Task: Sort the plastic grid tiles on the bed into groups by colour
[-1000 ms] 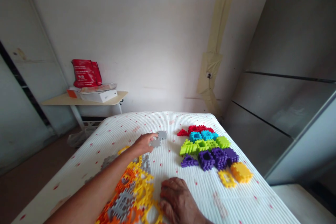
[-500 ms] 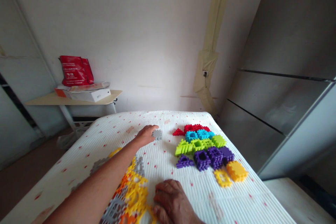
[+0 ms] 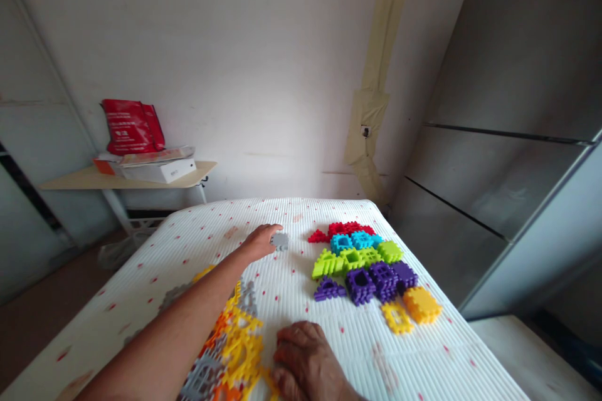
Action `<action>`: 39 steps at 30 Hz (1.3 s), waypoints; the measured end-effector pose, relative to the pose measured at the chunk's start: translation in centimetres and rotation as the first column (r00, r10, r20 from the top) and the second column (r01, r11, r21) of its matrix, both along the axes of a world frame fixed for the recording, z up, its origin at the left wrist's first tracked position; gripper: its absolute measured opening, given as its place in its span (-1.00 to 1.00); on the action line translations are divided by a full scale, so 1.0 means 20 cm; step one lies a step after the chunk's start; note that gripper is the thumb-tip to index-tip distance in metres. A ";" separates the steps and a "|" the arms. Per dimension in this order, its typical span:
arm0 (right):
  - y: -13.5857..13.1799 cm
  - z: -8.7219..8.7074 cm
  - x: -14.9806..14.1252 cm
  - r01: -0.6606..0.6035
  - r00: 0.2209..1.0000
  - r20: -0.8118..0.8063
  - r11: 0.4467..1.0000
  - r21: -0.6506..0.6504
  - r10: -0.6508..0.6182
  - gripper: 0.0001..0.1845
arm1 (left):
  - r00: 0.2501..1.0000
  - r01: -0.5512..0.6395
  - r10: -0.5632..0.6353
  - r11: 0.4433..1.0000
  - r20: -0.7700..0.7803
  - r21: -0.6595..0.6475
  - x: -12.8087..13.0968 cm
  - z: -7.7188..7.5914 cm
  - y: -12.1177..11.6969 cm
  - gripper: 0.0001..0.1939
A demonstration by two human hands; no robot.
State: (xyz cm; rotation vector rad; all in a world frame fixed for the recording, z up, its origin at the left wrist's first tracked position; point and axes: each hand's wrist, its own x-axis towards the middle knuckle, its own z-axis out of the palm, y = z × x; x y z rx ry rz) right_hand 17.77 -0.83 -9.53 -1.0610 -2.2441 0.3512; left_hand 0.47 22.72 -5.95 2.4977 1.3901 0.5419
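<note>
Taking the loose pile (image 3: 242,348) of orange, yellow and gray pieces as my landmark, sorted stacks stand to its right on the dotted cover (image 3: 348,360): red pieces (image 3: 348,230) farthest off, then blue (image 3: 362,240), lime-green (image 3: 352,260), purple (image 3: 385,282), and a yellow stack (image 3: 422,305) with a yellow frame piece (image 3: 397,317) beside it. Farther off and left of the pile, a side table (image 3: 79,178) carries a red bag (image 3: 132,128) above a white box (image 3: 160,171). My left forearm (image 3: 179,326) crosses over the pile and hides part of it. My left hand (image 3: 260,242) reaches beyond the pile, partly open, thumb and fingers at the left side of the gray pieces (image 3: 281,241) (I can't tell if they're gripped or merely touched). My right hand (image 3: 308,360) rests just right of the pile, fingers loosely curled; whether anything is under them I can't tell. The gray pieces sit beyond the pile, slightly right of it and left of the red pieces, broad toothed face up, looking too nearly square for a clear long axis.
</note>
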 end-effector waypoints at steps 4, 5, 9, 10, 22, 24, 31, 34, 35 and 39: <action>0.00 -0.01 0.00 -0.001 1.000 0.004 1.000 0.016 0.001 -0.85 | 1.000 0.012 -0.012 1.000 0.003 -0.002 0.00 0.00 0.00 -0.64; 0.00 -0.01 0.00 -0.001 1.000 0.001 1.000 0.019 0.001 -0.85 | 1.000 0.015 -0.015 1.000 0.006 -0.002 0.00 0.00 -0.01 -0.64; 0.00 0.00 0.00 0.009 1.000 -0.005 1.000 0.027 -0.009 -0.85 | 1.000 0.022 -0.022 1.000 0.019 0.001 0.00 0.00 -0.01 -0.64; 0.00 0.00 0.00 0.011 1.000 -0.002 1.000 0.028 -0.011 -0.84 | 1.000 0.020 -0.020 1.000 0.023 0.002 0.00 0.00 -0.01 -0.63; 0.00 0.01 0.00 0.001 1.000 -0.009 0.999 0.040 -0.001 -0.85 | 0.999 0.032 -0.032 0.999 0.040 -0.010 0.02 0.01 -0.02 -0.64; 0.00 0.01 0.00 0.002 1.000 -0.006 0.999 0.040 -0.002 -0.83 | 0.998 0.035 -0.034 0.999 0.053 -0.018 0.02 0.02 -0.02 -0.63; -0.03 0.09 0.02 -0.017 1.000 0.014 1.000 0.006 0.017 -0.77 | 0.991 -0.018 0.022 0.999 0.128 -0.039 -0.07 0.12 -0.10 -0.40; -0.04 0.12 0.02 -0.039 0.999 0.000 0.999 0.004 0.039 -0.79 | 0.988 -0.063 0.072 0.996 0.139 -0.065 -0.23 0.18 -0.20 -0.43; -0.04 0.13 0.02 -0.046 0.999 -0.005 0.999 0.005 0.046 -0.80 | 0.987 -0.077 0.087 0.994 0.137 -0.078 -0.30 0.20 -0.25 -0.46; -0.05 0.15 0.03 -0.054 0.998 -0.017 0.998 -0.013 0.054 -0.84 | 0.977 -0.160 0.173 0.981 0.122 -0.110 -0.63 0.23 -0.51 -0.61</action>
